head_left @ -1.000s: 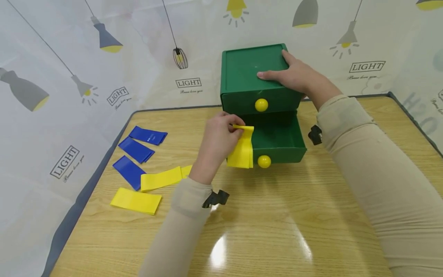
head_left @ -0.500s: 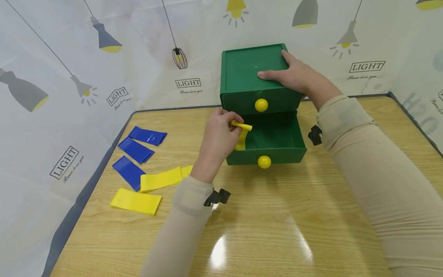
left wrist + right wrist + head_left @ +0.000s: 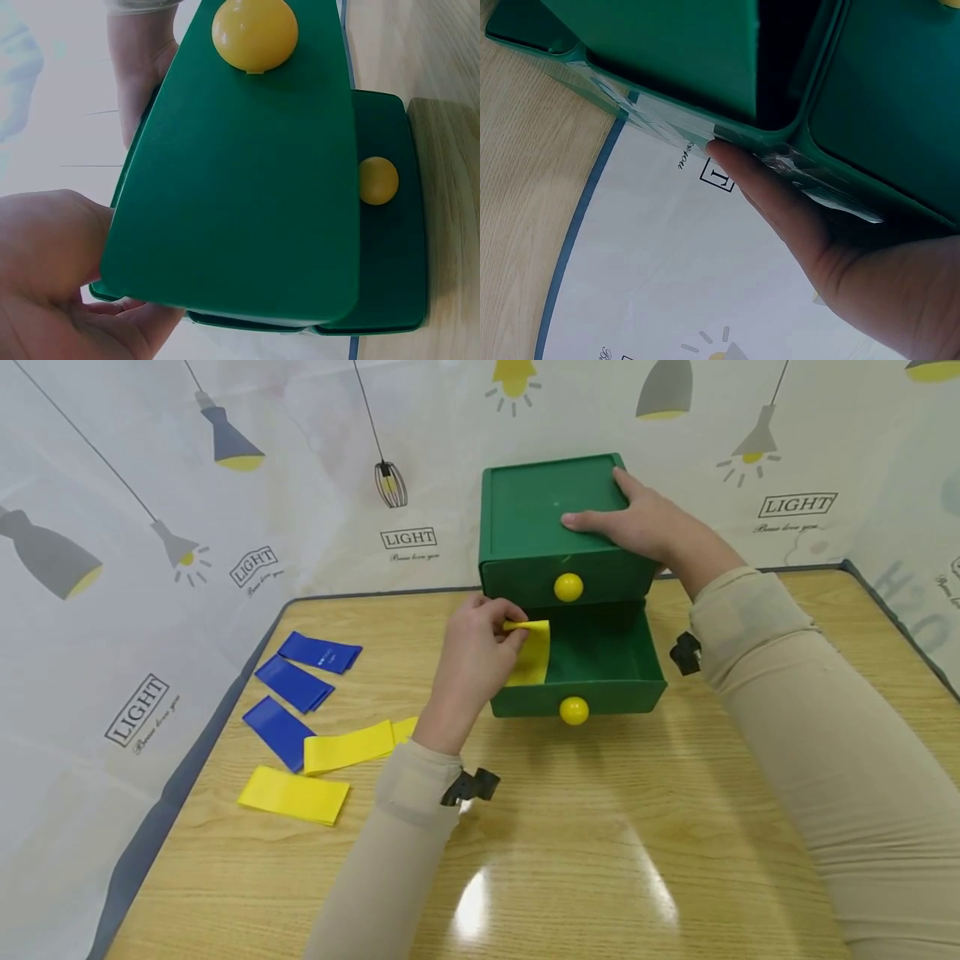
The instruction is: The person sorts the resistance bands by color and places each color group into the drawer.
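In the head view my left hand (image 3: 483,664) pinches a yellow resistance band (image 3: 534,652) at its upper edge. The band hangs inside the left part of a pulled-out green drawer (image 3: 611,697), behind its front wall. My right hand (image 3: 645,525) rests on the green drawer cabinet (image 3: 525,514), thumb on its top and fingers along the right side. In the left wrist view the drawer front with its yellow knob (image 3: 255,34) hides the band; my left hand (image 3: 75,285) is at its edge. The right wrist view shows my right hand (image 3: 802,225) flat against the cabinet's side.
Further yellow bands (image 3: 292,793) and several blue bands (image 3: 277,732) lie on the wooden table (image 3: 570,860) at left. Above the open drawer is a closed one with a yellow knob (image 3: 568,587); another closed drawer (image 3: 390,255) sits below. A printed sheet (image 3: 315,510) stands behind.
The yellow band has gone from hanging over the drawer's front to inside the drawer, bunching up on the way and hanging flat again. The right hand stays in place.
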`<state>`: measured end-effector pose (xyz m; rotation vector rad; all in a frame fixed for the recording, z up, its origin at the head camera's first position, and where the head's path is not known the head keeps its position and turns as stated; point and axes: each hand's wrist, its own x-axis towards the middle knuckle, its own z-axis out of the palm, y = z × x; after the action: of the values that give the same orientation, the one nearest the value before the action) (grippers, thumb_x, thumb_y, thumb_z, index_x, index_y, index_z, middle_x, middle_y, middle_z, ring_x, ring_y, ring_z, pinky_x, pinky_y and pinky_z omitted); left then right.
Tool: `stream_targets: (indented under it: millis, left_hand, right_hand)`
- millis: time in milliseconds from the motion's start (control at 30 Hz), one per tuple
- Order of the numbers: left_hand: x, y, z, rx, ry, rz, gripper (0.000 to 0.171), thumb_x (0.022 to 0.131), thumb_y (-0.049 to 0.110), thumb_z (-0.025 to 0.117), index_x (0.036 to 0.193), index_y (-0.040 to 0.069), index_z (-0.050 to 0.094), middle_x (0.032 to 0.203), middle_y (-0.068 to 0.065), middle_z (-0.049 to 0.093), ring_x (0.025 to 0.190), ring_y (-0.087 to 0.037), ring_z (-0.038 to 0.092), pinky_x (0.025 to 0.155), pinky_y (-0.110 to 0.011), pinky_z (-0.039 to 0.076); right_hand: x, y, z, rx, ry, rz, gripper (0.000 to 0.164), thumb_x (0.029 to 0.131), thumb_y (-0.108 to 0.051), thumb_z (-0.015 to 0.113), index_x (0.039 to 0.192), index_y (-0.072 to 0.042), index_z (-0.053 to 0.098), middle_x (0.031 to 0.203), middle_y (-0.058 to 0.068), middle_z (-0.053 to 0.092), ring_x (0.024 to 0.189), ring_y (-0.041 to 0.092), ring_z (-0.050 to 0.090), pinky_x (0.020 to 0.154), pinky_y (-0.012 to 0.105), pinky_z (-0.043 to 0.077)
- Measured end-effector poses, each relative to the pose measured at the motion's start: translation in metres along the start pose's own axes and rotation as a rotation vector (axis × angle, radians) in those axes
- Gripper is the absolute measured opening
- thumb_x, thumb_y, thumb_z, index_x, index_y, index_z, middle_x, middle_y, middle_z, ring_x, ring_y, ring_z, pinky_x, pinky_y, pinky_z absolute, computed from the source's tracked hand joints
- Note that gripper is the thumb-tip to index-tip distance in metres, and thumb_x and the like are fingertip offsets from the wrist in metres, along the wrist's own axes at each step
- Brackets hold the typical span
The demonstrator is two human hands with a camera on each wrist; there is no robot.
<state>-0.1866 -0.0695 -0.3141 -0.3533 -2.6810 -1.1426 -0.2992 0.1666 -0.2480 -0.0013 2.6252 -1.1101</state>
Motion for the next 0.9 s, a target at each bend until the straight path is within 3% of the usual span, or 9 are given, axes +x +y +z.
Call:
stream_targets:
  millis: [900]
  left_hand:
    - [-0.0026, -0.0095, -0.0042, -0.098, 0.027, -0.018, 0.01, 0.101, 0.013, 0.074, 0.108, 0.006, 0.077, 0.11, -0.011, 0.062, 0.096, -0.024, 0.062, 0.086, -0.031, 0.062]
  right_hand:
    - [0.0006, -0.0017, 0.0017, -0.027, 0.021, 0.0, 0.112, 0.095, -0.079, 0.052, 0.167, -0.035, -0.022, 0.18, 0.014, -0.01, 0.159, 0.055, 0.024, 0.122, 0.075, 0.03]
